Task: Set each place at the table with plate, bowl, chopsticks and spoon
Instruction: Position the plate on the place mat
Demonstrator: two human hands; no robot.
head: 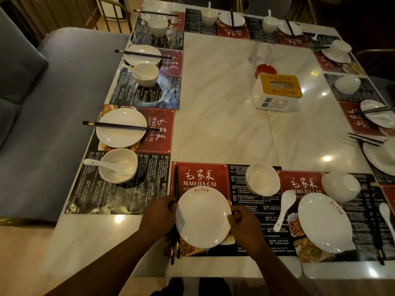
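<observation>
A white plate lies on the red and black placemat at the near edge of the table. My left hand grips its left rim and covers part of a pair of black chopsticks lying lengthwise beside the plate. My right hand pinches the plate's right rim. An empty white bowl stands beyond the plate to the right. A white spoon lies on the mat to the right of my right hand.
The neighbouring place on the right has a plate, a bowl and a spoon. Set places line the left, far and right sides. A tissue box stands mid-table. A grey bench runs along the left.
</observation>
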